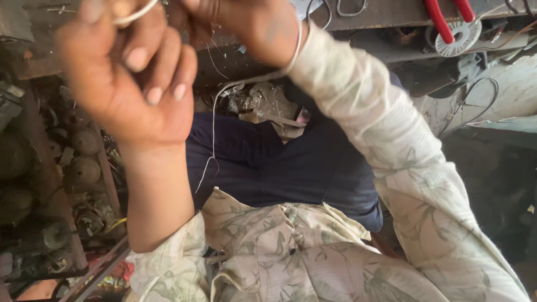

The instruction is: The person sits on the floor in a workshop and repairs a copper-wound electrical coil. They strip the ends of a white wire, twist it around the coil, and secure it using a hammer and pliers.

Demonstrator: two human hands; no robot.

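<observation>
The left hand is raised close to the camera, fingers curled into the palm and pinched on a thin white cord that loops over its knuckles at the top edge of the view. The right hand sits just beside it, also closed; the cord wraps round its wrist and cuff, then hangs down loose between the forearms, ending over the dark blue trousers. Both hands are cut off by the upper edge, so the fingertips of the right one cannot be seen.

Below the hands lie the pale leaf-print sleeves and shirt front. Between the knees is a small heap of grey scrap.

Room is tight. On the left, a rusty rack of round metal parts crowds the left forearm. Along the top right, the desk edge carries red-handled pliers lying over a white toothed disc, with black wires drooping beneath.
</observation>
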